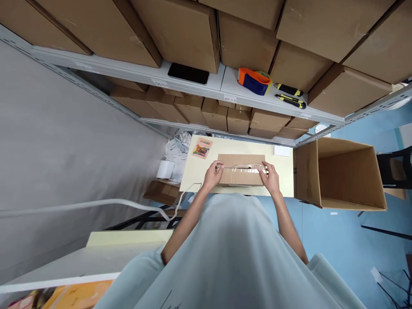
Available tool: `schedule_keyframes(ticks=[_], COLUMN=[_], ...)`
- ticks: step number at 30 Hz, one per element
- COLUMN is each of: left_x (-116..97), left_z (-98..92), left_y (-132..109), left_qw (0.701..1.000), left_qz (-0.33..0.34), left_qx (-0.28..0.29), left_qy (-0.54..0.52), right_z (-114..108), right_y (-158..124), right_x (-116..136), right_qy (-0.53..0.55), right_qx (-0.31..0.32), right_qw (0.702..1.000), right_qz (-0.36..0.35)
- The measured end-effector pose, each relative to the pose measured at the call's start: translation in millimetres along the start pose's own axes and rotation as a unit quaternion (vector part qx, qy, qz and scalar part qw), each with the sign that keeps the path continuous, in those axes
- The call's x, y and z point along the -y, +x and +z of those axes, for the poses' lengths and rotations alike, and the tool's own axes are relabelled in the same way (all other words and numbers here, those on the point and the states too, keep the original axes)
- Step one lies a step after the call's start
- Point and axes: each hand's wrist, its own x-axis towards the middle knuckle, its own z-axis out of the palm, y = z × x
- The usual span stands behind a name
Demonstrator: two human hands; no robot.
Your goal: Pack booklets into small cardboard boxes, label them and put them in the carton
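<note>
A cardboard box (242,177) lies on the pale yellow table (199,169), with its top seam slightly parted and clear tape loose along it. My left hand (213,174) pinches the box's left end at the seam. At the opposite end, my right hand (269,177) has its thumb on top and its fingers at the edge, gripping the box. What lies inside the box cannot be seen.
Left of the box is an orange printed packet (202,148). A shelf (206,90) above holds cartons, a black phone (188,73), a tape dispenser (254,81) and cutters (290,101). A large open carton (347,176) stands right of the table.
</note>
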Motion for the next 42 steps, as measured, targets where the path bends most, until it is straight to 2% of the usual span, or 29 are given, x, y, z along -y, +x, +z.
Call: schedule_keyframes(ticks=[8, 16, 19, 22, 25, 28, 32, 34, 36, 39, 42], left_x=[18.1, 44.4, 46.0, 37.9, 25.6, 17.6, 18.1, 20.6, 23.0, 26.8, 32.9], left_z=[19.3, 2.7, 0.5, 10.4, 28.6, 43.5, 47.1, 44.0, 40.1, 34.7, 29.8], left_y=[-12.9, -9.4, -9.5, -11.3, -12.4, -10.9, -7.0, -5.2, -3.7, -2.1, -1.7], left_qw=[0.997, 0.993, 0.993, 0.995, 0.996, 0.995, 0.995, 0.996, 0.996, 0.996, 0.995], left_qz=[-0.036, -0.053, -0.047, -0.042, -0.043, -0.045, -0.035, -0.037, -0.043, -0.047, -0.041], left_qx=[-0.068, -0.102, -0.103, -0.089, -0.083, -0.083, -0.088, -0.082, -0.077, -0.081, -0.09], left_qy=[-0.011, -0.028, -0.022, -0.006, 0.01, 0.011, 0.003, -0.001, 0.0, 0.006, 0.011], right_z=[27.7, 44.5, 46.1, 42.5, 35.0, 28.0, 22.1, 21.2, 22.6, 29.7, 38.1], right_y=[-23.7, -31.4, -32.0, -32.6, -32.8, -33.8, -33.9, -30.0, -23.0, -10.4, -1.1], right_x=[-0.2, 29.4, 32.3, 14.4, -11.4, -26.5, -42.2, -61.6, -88.8, -129.2, -152.0], right_qy=[-0.017, -0.076, -0.086, -0.077, -0.042, -0.027, 0.028, 0.077, 0.121, 0.178, 0.218], right_qx=[-0.033, 0.028, 0.033, 0.021, 0.0, -0.011, 0.003, -0.005, -0.014, 0.032, 0.083], right_qw=[0.999, 0.995, 0.994, 0.996, 0.998, 0.999, 0.999, 0.997, 0.985, 0.951, 0.926], right_qz=[-0.005, -0.053, -0.056, -0.037, -0.039, -0.034, -0.014, 0.033, 0.124, 0.252, 0.295])
